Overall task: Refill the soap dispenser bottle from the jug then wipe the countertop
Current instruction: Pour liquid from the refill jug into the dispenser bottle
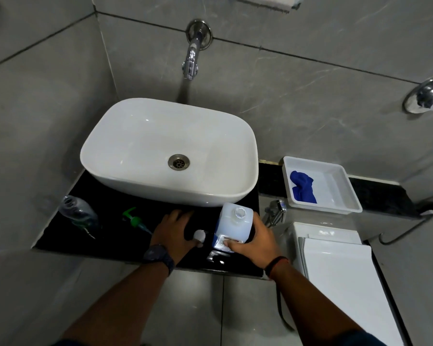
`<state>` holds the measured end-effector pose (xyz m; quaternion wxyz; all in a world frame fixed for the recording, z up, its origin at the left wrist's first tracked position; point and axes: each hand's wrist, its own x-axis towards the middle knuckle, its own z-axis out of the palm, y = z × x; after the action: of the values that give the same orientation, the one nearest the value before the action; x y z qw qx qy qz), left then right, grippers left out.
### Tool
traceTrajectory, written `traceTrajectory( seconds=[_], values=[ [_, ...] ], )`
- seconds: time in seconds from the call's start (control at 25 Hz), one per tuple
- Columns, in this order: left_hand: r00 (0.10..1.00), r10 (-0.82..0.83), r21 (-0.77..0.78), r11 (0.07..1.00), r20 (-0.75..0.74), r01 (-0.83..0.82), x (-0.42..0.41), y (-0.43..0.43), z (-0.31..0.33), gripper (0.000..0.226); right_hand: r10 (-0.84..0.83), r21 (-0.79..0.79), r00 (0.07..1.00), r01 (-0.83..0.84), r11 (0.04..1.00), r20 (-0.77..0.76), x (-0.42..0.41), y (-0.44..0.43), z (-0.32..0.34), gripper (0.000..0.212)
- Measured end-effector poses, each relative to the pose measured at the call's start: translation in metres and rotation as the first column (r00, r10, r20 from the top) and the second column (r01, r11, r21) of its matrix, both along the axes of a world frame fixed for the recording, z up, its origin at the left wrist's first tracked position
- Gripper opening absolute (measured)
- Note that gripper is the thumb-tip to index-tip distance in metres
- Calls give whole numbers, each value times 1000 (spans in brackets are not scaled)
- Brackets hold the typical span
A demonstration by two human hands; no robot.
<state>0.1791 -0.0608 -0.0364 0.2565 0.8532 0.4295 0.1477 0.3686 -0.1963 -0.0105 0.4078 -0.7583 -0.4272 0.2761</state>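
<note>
- My right hand [254, 242] is wrapped around the jug [233, 227], with the thumb on its front side near the bottom and the other fingers around the right side.
- The jug stands upright on the black tabletop [105, 236], just in front of the white sink [169, 151], and its mouth on top is open, without a cap.
- My left hand [173, 231] lies on the tabletop just left of the jug, palm down with the fingers loosely spread; a small white cap [199, 235] is at my thumb, but I cannot tell if I pinch it or only touch it.
- A dark watch [158, 254] is on my left wrist, and a thin band [276, 264] is on my right wrist.
- The green pump head [134, 219] lies on its side on the tabletop, near my left hand.
- The soap dispenser bottle [76, 216] stands at the far left end of the tabletop, clear, without its pump, well apart from the jug.
- To the right, on a separate ledge, a white tray [335, 186] holds a blue cloth [303, 187].
- A chrome tap [193, 53] comes out from the grey tiled wall above the sink.
</note>
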Motion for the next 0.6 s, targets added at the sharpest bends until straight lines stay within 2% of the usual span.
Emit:
traceTrajectory(
  seconds=[0.08, 0.16, 0.32, 0.4, 0.44, 0.52, 0.6],
  values=[
    [976, 173, -3, 985, 129, -174, -21, 9, 10, 73, -3, -2, 1000, 3, 1000, -6, -1, 1, 2, 75],
    [895, 379, 17, 919, 235, -393, -52, 20, 17, 66, -4, -6, 1000, 4, 1000, -1, -2, 2, 5, 75],
    [656, 673, 85, 673, 340, -735, -112, 41, 24, 69, -3, -1, 1000, 3, 1000, -5, -7, 7, 9, 75],
    [542, 749, 58, 565, 381, -823, -130, 49, 22, 78, -10, 6, 1000, 10, 1000, -4, -10, 8, 11, 74],
    [493, 769, 1, 540, 406, -842, -135, 52, 22, 85, -12, 9, 1000, 12, 1000, 0, -11, 9, 11, 73],
    [466, 770, -121, 563, 436, -818, -141, 58, 18, 104, -20, 9, 1000, 20, 1000, 2, -13, 10, 10, 73],
    [509, 742, -162, 621, 436, -767, -143, 69, 11, 113, -38, 13, 999, 38, 999, -3, -15, 11, 8, 74]
  ],
)
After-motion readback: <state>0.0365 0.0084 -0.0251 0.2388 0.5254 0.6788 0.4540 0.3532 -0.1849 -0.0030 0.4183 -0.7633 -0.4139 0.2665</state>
